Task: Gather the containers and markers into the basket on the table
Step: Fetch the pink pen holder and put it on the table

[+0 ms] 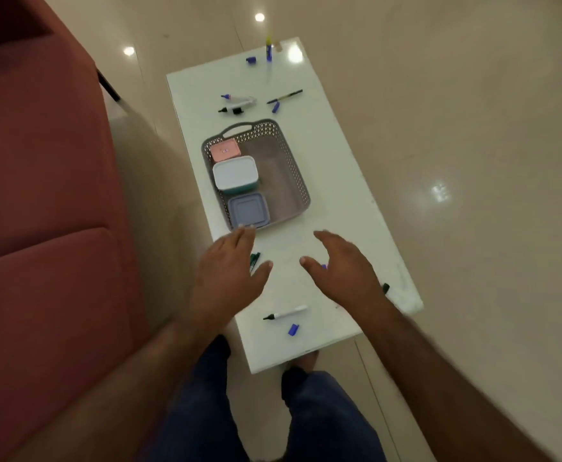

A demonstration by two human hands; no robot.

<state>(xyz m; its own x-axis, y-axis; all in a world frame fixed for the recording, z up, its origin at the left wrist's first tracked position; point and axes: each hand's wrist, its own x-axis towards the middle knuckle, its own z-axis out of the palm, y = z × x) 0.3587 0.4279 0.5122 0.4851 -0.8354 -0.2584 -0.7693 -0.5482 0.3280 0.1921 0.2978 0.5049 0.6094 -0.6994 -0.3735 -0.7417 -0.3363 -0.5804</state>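
One basket (pixel 291 181) stands on the counter (pixel 339 168), and three lidded containers sit inside it: a pink one (pixel 225 150), a white one (pixel 235 171) and a blue-grey one (pixel 248 210). About five uncapped markers lie in clear sight, among them one with a black tip (pixel 284 312). Three loose blue caps show, one near that marker (pixel 293 329). Two hands hover: left hand (pixel 231 278), right hand (pixel 343 271).
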